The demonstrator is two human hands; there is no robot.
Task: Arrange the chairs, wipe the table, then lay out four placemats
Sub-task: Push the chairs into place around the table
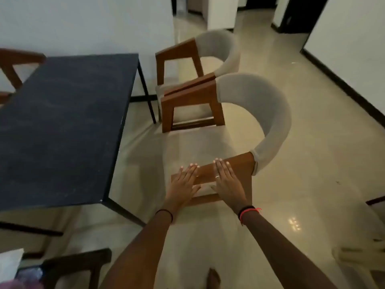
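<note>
A dark stone-topped table (62,122) fills the left half of the view. To its right stands a wooden chair (258,113) with a curved grey backrest. My left hand (183,184) and my right hand (227,180) both lie on its near wooden armrest, fingers over the top and thumbs under the rail. A second chair of the same kind (220,49) stands just behind it, touching it, near the table's far corner.
Part of another wooden chair (12,65) shows at the table's far left. A dark chair frame (79,265) is at the bottom left. Glossy beige floor (312,163) stretches to the right, bounded by a white wall (354,38) with dark skirting.
</note>
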